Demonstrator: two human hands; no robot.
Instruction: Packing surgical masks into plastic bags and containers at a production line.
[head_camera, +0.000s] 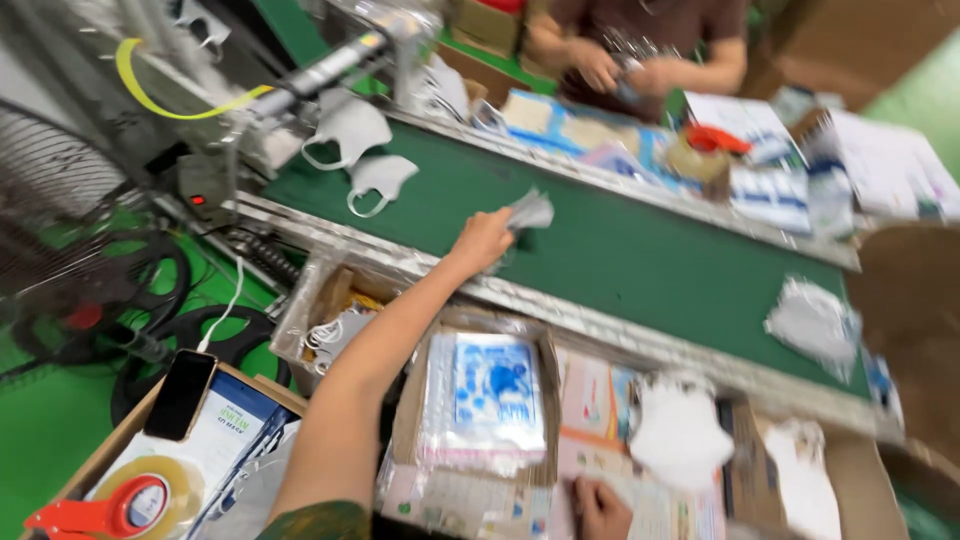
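— What's the floor like?
— Bright green floor, seen at left and far right.
— And the furniture?
— A green conveyor belt runs diagonally; a black fan stands left.

A phone lies beside a tape dispenser.

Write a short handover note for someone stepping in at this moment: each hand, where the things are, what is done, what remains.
Left hand: stretched over the green belt, gripping a packed mask.
Right hand: resting on printed sheets at the near edge, apparently holding nothing.
Done: one packed mask lies further along the belt.
Left: two loose white masks sit by the machine; empty pouches wait in the box.
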